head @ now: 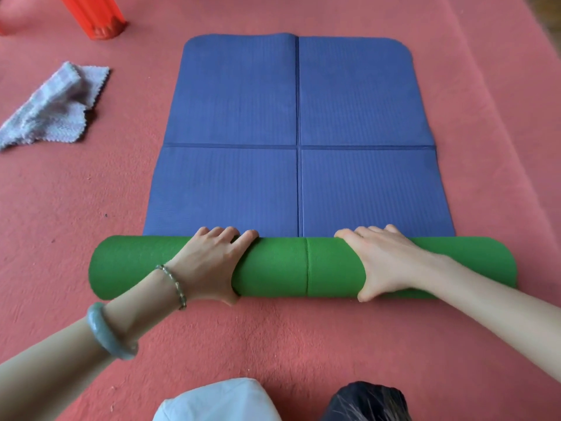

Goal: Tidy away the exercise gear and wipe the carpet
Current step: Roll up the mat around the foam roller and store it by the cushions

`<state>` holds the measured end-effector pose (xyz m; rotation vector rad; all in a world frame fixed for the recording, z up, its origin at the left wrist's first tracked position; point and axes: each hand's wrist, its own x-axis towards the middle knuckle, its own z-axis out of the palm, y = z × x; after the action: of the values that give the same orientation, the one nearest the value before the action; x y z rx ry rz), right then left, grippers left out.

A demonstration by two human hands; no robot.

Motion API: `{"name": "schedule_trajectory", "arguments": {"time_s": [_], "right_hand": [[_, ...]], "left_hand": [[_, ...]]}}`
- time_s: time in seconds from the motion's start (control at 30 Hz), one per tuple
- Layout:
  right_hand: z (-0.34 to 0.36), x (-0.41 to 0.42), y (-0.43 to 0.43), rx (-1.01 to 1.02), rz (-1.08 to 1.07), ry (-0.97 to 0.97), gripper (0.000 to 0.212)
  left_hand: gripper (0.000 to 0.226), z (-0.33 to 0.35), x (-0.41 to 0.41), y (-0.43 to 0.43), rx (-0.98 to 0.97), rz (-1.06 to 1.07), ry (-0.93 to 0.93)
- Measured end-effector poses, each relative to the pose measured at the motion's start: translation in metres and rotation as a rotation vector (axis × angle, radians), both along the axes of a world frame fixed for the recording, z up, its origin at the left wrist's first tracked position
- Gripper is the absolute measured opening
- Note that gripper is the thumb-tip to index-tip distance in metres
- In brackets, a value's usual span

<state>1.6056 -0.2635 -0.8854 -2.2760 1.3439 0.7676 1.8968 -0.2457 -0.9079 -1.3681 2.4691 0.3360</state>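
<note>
The left hand (209, 262) and the right hand (385, 262) both grip the rolled end of the yoga mat (230, 117). On each hand the fingers curl over the far side of the green roll (273, 268), and the thumb hooks round its near side down by the carpet (273, 344). The hands are set apart, one on either side of the crease that runs across the middle of the roll. The roll's ends stick out past both hands, further past the left one. A beaded bracelet (174, 284) sits at the left wrist, with a grey-green bangle (109, 332) further up that forearm.

Just beyond the fingertips, the unrolled blue part of the mat lies flat on the carpet. It is marked into four panels by fold lines, and its far edge has rounded corners. Bare red carpet runs along both long sides of the mat and lies between the roll and the person's knees (218, 402).

Well off to the left of the left hand and further away, a crumpled grey cloth (51, 110) lies on the carpet, clear of the mat's edge. Beyond the cloth stands a red plastic stool leg (94, 16).
</note>
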Motion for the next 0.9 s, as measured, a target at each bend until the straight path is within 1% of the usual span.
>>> {"name": "schedule_trajectory", "arguments": {"time_s": [0.07,0.1,0.17,0.3,0.37,0.43,0.5,0.53,0.63,0.73,0.8,0.87,0.9], "right_hand": [[0.003,0.001,-0.018,0.130,-0.060,0.004,0.111],[0.003,0.001,-0.027,0.194,-0.086,0.006,0.113],[0.003,0.002,-0.045,0.299,-0.123,0.026,0.115],[0.002,0.008,-0.073,0.419,-0.127,0.153,0.113],[0.006,0.009,-0.081,0.450,-0.155,0.154,0.108],[0.011,0.007,-0.088,0.447,-0.216,0.124,0.103],[0.017,0.003,-0.091,0.394,-0.256,0.087,0.104],[0.019,0.001,-0.091,0.353,-0.254,0.068,0.108],[0.016,0.006,-0.068,0.221,-0.179,0.070,0.129],[0.001,0.012,-0.030,-0.049,-0.179,0.017,0.136],[-0.009,0.012,-0.021,-0.212,-0.142,-0.008,0.136],[-0.013,0.010,-0.024,-0.276,-0.126,-0.026,0.131],[-0.014,0.010,-0.027,-0.284,-0.126,-0.035,0.128]], "left_hand": [[0.110,0.004,-0.001,-0.009,-0.004,0.015,0.006],[0.117,0.007,-0.002,-0.010,-0.053,0.011,-0.014],[0.130,0.006,-0.008,-0.002,-0.168,0.043,0.014],[0.144,-0.007,-0.025,0.020,-0.231,0.101,0.041],[0.143,-0.013,-0.027,0.012,-0.270,0.100,0.045],[0.136,-0.015,-0.022,-0.004,-0.264,0.082,0.058],[0.128,-0.011,-0.020,-0.022,-0.222,0.059,0.047],[0.125,-0.009,-0.020,-0.032,-0.182,0.045,0.035],[0.117,0.001,-0.022,-0.063,0.031,0.039,0.019],[0.110,0.012,-0.024,-0.089,0.269,0.106,0.044],[0.110,0.014,-0.024,-0.098,0.374,0.132,0.051],[0.112,0.015,-0.024,-0.101,0.373,0.133,0.018],[0.114,0.016,-0.023,-0.100,0.327,0.139,-0.009]]}}
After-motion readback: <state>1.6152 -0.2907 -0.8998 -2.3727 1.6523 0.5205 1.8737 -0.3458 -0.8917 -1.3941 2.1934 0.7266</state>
